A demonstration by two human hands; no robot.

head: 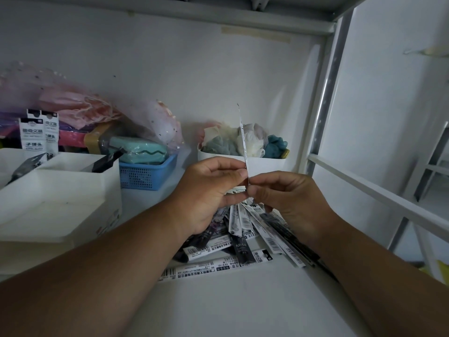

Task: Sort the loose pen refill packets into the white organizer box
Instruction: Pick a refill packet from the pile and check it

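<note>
One thin refill packet (pixel 243 135) stands upright and edge-on between my hands. My left hand (pixel 209 193) pinches its lower end from the left, and my right hand (pixel 289 203) pinches the same end from the right. Below them a loose pile of refill packets (pixel 245 237) lies fanned out on the white shelf. The white organizer box (pixel 58 190) sits at the left, with several packets standing upright in its far compartments (pixel 40 135).
A blue mesh basket (pixel 148 175) holding a teal item stands behind the organizer. A white tub (pixel 264 162) of cloth items sits at the back centre. Pink plastic bags fill the back left. A white metal shelf frame (pixel 323 117) rises on the right.
</note>
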